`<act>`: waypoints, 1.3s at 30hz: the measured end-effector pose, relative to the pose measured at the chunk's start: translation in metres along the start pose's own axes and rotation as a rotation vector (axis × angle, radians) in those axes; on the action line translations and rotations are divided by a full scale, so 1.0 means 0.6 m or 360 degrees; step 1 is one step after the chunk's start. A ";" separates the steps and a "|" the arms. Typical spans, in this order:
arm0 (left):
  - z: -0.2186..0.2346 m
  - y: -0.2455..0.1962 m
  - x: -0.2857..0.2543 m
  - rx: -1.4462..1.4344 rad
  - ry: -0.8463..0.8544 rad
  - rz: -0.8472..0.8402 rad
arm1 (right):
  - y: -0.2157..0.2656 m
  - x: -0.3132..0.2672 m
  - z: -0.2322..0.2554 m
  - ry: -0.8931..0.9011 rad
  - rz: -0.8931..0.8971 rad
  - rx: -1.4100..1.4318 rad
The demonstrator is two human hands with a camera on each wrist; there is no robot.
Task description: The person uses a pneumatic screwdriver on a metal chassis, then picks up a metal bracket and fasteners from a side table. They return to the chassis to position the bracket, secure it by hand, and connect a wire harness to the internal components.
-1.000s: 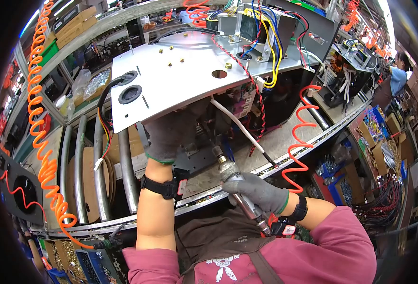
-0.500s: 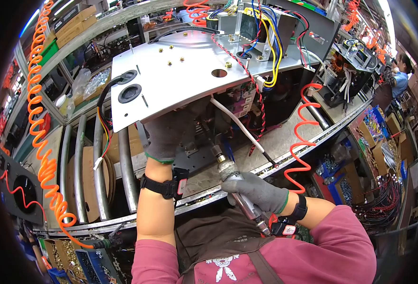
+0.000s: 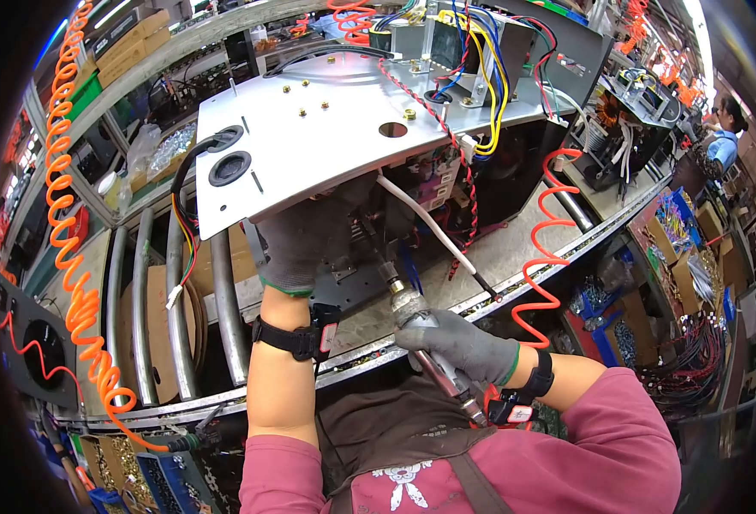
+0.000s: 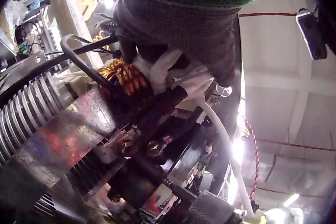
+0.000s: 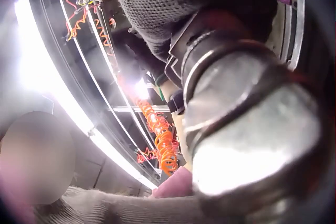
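My gloved left hand reaches under a pale metal panel, its fingers hidden there in the head view. In the left wrist view the left hand is beside a copper-wound coil and a white cable; I cannot tell whether it grips them. Below the panel's front edge, my gloved right hand grips a silver air screwdriver, its long bit pointing up into the dark space under the panel. The screwdriver's metal body fills much of the right wrist view.
Coloured wires and a transformer stand on the panel's back right. A coiled orange hose hangs at left, another red hose at right. Metal rollers lie to the left. Parts bins and another person are at right.
The panel, the right hand and the screwdriver sit slightly further left in the head view. Both hands otherwise keep their positions, the right one still gripping the screwdriver.
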State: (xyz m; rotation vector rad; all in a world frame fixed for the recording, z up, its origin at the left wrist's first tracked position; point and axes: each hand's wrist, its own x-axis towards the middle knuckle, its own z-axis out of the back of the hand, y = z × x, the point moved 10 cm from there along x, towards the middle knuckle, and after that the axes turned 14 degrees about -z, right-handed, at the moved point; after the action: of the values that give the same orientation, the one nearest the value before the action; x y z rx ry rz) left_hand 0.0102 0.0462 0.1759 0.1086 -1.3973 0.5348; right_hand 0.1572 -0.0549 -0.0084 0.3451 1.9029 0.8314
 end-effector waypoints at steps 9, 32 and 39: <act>0.002 0.002 -0.005 -0.0152 -0.0106 -0.0019 | 0.004 -0.007 -0.001 -0.0024 -0.0030 0.0004; 0.011 0.018 -0.026 -0.0442 0.0054 0.0645 | -0.061 -0.073 0.140 -0.0608 0.0352 -0.1443; 0.016 -0.001 -0.015 -0.0178 0.0206 0.0555 | 0.036 -0.133 0.309 -0.1049 0.0592 -0.2724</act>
State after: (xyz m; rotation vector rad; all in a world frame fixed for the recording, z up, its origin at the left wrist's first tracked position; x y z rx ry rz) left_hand 0.0013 0.0392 0.1691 -0.2606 -1.3225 0.7367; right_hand 0.3545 -0.0105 0.0099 -0.1348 0.1178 1.9289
